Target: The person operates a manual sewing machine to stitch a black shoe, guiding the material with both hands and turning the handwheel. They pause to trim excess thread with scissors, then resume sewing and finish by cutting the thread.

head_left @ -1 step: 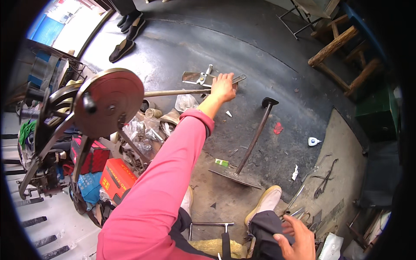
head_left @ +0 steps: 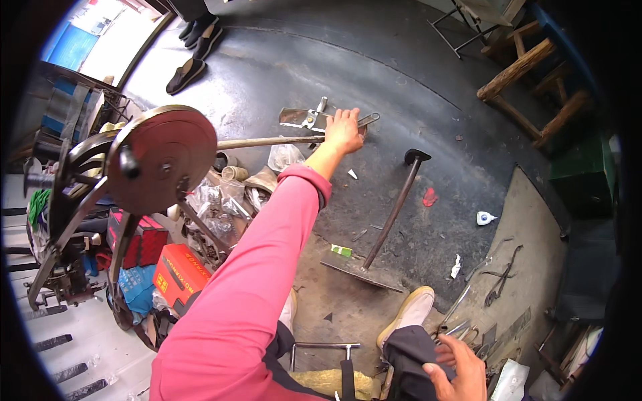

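My left hand point(head_left: 343, 131), in a rolled pink sleeve, reaches far out over the dark floor. Its fingers bend over a flat metal tool point(head_left: 294, 117) that has a bolt and a short lever; a ring-ended part shows past the fingers. What lies under the palm is hidden. A thin wooden rod point(head_left: 267, 142) runs from behind a round wheel point(head_left: 162, 160) with a knob, mounted on a metal stand, to the underside of this hand. My right hand point(head_left: 458, 367) hangs over my right knee, fingers loosely bent, thumb apart, holding nothing.
An iron shoe-last stand point(head_left: 396, 207) rises from the floor before my feet. Left lie plastic bags, an orange box point(head_left: 179, 273) and a blue bag point(head_left: 138, 291). A small white bottle point(head_left: 485, 218) and red scrap point(head_left: 430, 196) lie right. Another person's black shoes point(head_left: 186, 75) stand far left.
The wheel and its stand sit slightly further left in the picture. My left hand keeps its hold with barely any shift, and my right hand stays put.
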`<state>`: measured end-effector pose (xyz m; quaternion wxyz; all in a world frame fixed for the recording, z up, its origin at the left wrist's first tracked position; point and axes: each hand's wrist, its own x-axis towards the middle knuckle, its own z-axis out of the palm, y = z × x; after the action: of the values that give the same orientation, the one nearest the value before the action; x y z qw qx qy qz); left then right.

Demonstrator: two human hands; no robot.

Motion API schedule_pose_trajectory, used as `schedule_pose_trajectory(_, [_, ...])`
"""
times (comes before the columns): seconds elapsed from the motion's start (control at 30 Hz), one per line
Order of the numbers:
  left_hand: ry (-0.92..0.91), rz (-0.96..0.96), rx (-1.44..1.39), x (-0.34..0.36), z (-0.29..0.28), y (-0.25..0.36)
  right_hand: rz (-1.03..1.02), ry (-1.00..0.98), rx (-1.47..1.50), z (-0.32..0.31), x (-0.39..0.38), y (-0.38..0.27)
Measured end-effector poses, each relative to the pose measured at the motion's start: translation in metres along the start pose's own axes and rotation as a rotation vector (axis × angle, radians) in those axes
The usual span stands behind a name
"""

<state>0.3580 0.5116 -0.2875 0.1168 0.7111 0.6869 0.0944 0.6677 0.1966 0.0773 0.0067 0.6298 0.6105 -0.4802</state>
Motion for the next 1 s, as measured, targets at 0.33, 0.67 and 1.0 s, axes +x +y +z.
schedule_pose_trajectory(0.33, [-0.046,-0.002,0.229,0.03,0.033,-0.025,0.167,-0.02,0.12,0.004,0.013,0.012])
schedule_pose_trajectory(0.67, [0.286,0.24,-0.308,0.035,-0.024,-0.003,0.045,0.004,0.057,0.006,-0.001,-0.002])
schedule_pose_trajectory(1.0, [-0.176,0.334,-0.974,-0.108,-0.145,0.106,-0.275,0.247,0.081,0.022,-0.016,-0.023])
